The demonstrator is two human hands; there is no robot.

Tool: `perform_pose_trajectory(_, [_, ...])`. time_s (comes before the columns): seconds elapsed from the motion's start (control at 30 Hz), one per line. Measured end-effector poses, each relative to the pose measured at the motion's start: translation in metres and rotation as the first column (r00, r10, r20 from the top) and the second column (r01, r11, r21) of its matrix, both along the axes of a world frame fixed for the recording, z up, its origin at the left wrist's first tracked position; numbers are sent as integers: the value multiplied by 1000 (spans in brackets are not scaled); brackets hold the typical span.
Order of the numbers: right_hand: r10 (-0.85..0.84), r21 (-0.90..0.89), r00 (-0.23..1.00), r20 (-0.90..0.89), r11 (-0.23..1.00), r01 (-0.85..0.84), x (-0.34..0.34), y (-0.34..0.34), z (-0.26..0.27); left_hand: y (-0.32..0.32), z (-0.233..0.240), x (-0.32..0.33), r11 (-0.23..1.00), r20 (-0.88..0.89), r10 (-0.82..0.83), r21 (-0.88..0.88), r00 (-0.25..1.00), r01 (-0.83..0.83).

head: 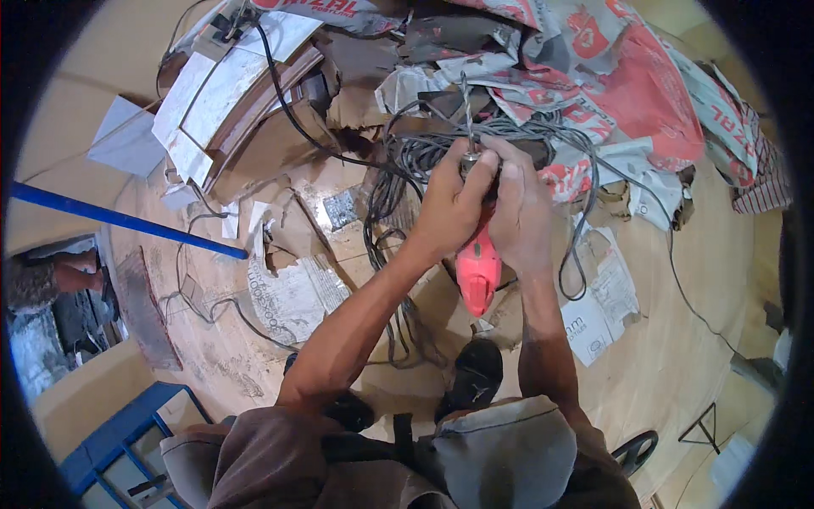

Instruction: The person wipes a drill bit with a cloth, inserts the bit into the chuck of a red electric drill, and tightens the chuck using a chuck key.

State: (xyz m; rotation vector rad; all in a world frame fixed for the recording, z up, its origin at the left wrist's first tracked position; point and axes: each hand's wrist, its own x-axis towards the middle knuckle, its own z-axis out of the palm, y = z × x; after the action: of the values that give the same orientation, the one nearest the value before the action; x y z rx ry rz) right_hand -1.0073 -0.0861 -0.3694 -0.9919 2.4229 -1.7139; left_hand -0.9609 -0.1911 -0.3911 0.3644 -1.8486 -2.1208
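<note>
Before me I hold a red power drill [478, 270], its long twist drill bit [468, 109] pointing away from my body. The fingers of my left hand [453, 200] close around the metal chuck [470, 158] from the left. My right hand [520, 203] wraps the chuck end from the right, and its palm hides part of the drill's body. Beyond my hands, a tangled coil of grey cable [420, 149] lies on the floor, partly behind the bit and my fingers.
A stack of tiles [210, 108] with a socket box [219, 38] stands at upper left. Crumpled cement bags [648, 95] lie ahead. Torn cardboard [299, 296], loose cables and a blue bar [127, 219] are on the left; a blue metal frame [121, 432] is lower left.
</note>
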Motion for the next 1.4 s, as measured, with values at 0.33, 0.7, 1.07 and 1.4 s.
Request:
perform_pose_trajectory(0.33, [-62, 53, 998, 14, 997, 61, 2, -5, -2, -2, 12, 2, 996, 49, 12, -94, 999, -8])
perform_pose_trajectory(0.7, [-72, 41, 997, 35, 997, 70, -6, -7, -9, -2, -7, -7, 991, 91, 59, 112, 994, -69])
perform_pose_trajectory(1.07, [-236, 383, 965, -114, 886, 262, -50, 57, 53, -10, 72, 12, 999, -303, 42, 8, 952, -42])
perform_pose_trajectory(1.4, [115, -63, 714, 691, 993, -99, -35, 67, 181, -68, 359, 82, 999, -217, 0, 33, 976, 7])
